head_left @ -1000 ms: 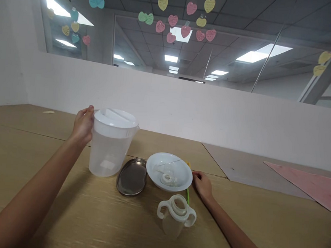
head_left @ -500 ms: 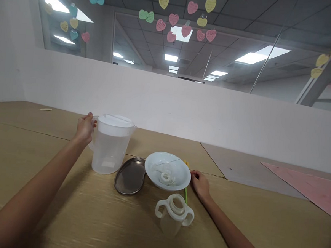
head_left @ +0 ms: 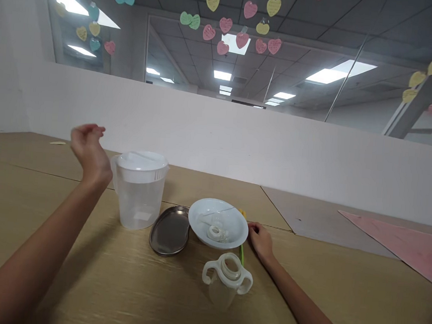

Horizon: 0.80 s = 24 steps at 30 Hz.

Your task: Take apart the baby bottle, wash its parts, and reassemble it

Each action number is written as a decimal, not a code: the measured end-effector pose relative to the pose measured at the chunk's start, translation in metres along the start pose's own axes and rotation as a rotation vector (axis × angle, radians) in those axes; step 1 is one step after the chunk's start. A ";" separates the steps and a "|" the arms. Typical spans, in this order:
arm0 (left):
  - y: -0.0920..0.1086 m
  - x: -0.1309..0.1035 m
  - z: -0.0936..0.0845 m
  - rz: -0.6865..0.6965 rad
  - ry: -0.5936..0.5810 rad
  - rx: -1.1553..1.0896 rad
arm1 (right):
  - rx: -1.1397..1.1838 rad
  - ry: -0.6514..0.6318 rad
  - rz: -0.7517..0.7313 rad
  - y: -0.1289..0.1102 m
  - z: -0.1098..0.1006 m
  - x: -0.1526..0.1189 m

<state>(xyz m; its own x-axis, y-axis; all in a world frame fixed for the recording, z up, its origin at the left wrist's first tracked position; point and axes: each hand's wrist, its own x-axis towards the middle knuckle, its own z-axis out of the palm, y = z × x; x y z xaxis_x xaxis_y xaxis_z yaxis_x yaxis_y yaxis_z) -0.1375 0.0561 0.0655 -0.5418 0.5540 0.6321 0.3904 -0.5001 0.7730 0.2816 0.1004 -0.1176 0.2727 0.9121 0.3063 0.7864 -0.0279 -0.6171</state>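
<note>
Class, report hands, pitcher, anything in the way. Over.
Left hand raised, holding nothing. Right hand by bowl. Pitcher upright, lid on. Metal tray between pitcher and bowl.

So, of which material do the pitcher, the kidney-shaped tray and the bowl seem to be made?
Pitcher: probably smooth plastic, as its body is translucent. Kidney-shaped tray: apparently metal, perhaps steel, since it is grey with a soft sheen. Bowl: whitish with a slight gloss; plastic or ceramic, the look leaves it open.

The left hand (head_left: pixel 91 149) hovers beside a pitcher (head_left: pixel 141 196)
</note>
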 end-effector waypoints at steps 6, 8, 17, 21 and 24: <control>0.102 -0.095 -0.024 0.549 -0.277 0.026 | 0.018 -0.002 -0.007 0.001 0.001 0.000; 0.115 -0.130 -0.029 0.672 -0.411 0.012 | 0.018 -0.005 -0.004 0.000 0.001 -0.001; 0.123 -0.177 -0.034 0.456 -0.327 0.023 | 0.037 -0.024 0.013 -0.001 -0.001 -0.002; 0.153 -0.170 -0.034 0.474 -0.532 -0.068 | 0.047 -0.027 0.025 0.000 -0.001 -0.002; 0.164 -0.166 -0.030 0.503 -0.608 -0.126 | 0.050 -0.024 0.033 -0.001 -0.001 -0.001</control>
<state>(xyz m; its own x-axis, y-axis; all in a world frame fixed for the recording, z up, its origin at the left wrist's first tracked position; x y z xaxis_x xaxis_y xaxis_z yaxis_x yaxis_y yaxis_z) -0.0059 -0.1381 0.0852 0.1919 0.4898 0.8504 0.3737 -0.8377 0.3982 0.2808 0.0987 -0.1166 0.2844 0.9204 0.2684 0.7484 -0.0382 -0.6621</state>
